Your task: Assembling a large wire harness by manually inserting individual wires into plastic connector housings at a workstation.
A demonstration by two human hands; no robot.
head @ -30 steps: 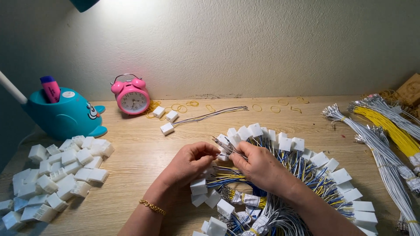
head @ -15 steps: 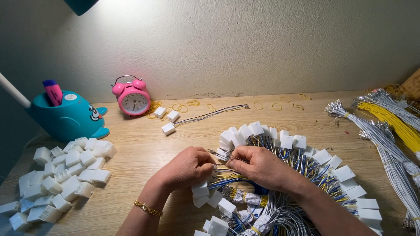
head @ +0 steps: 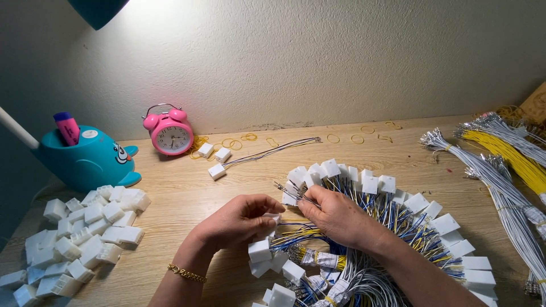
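White plastic connectors everywhere. Left hand pinches a white connector housing, right hand pinches a few thin wires just beside it. Finished harnesses fan out behind (a big arc already), but the pile of empty housings at left looks far from used up.

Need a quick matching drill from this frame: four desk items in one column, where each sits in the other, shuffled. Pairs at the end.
Things:
1. pink alarm clock
2. loose white connector pile
3. yellow wire bundle
4. teal whale-shaped holder

Places:
A. right edge of the desk
B. left front of the desk
C. by the wall, next to rubber bands
D. far left, holding a pink marker

Pairs: 1-C, 2-B, 3-A, 4-D
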